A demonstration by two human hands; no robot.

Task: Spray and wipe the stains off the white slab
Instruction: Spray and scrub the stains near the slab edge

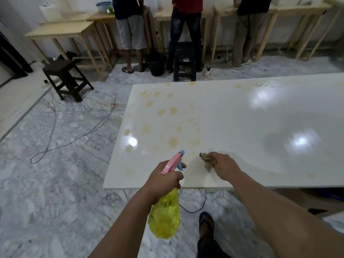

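A large glossy white slab point(242, 116) lies in front of me, with several yellowish stains point(173, 142) across its left half and far edge. My left hand point(163, 179) grips a yellow spray bottle point(164, 215) by its neck. The bottle's pink head and blue nozzle point(175, 162) point at the slab, with a finger on the blue trigger. My right hand point(224, 165) holds a bunched brown cloth point(207, 158) against the slab near its front edge.
Three people stand at wooden tables point(61, 32) along the far wall. A dark stool point(65, 79) stands at left and a black stool point(185, 60) beside a bucket point(156, 65) at the back. Cables and a power strip point(112, 102) lie on the marble floor.
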